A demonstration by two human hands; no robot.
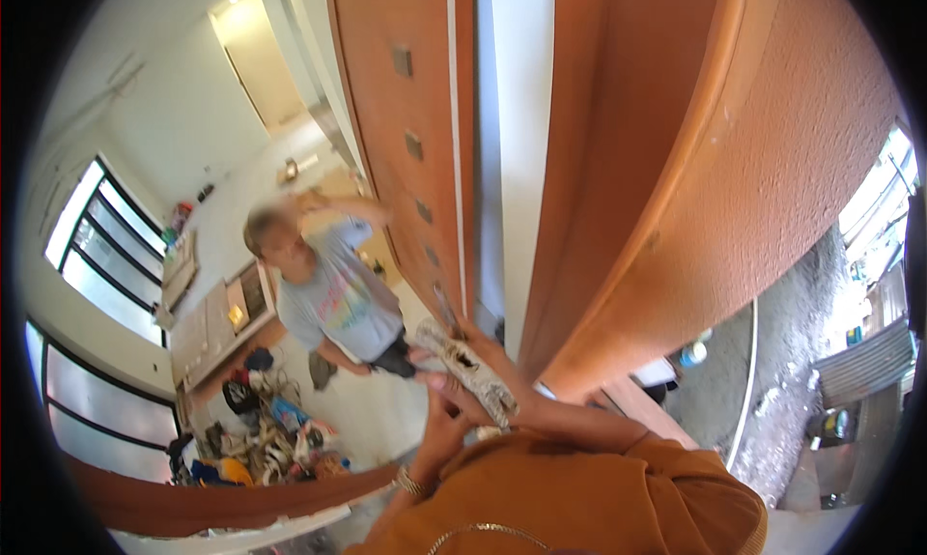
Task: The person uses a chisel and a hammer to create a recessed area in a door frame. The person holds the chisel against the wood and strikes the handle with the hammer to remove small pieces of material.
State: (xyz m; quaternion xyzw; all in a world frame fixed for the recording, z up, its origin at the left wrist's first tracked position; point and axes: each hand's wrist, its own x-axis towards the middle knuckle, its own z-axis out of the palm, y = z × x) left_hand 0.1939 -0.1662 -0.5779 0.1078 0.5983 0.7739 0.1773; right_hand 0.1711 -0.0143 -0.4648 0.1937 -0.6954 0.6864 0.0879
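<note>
My left hand point(446, 412), with a metal band at its wrist, is closed on a long, pale, rough-surfaced piece point(473, 370) with dark hollows in it. I cannot make out what kind of thing it is. Just beyond it, my right hand point(480, 345) is closed around a slim, grey, stick-like tool point(445, 306), which points up toward the door's edge. The pale piece partly covers my right hand and wrist. Close in front stands a tall orange-brown door point(406, 120) with a row of small dark square insets and a light vertical strip.
A person in a grey T-shirt point(338, 284) stands beyond the door, one arm raised to it. A heap of bags and cloths point(280, 415) lies on the floor at left, near boards point(208, 338). An orange textured wall point(772, 149) curves at right, above rough ground point(782, 362).
</note>
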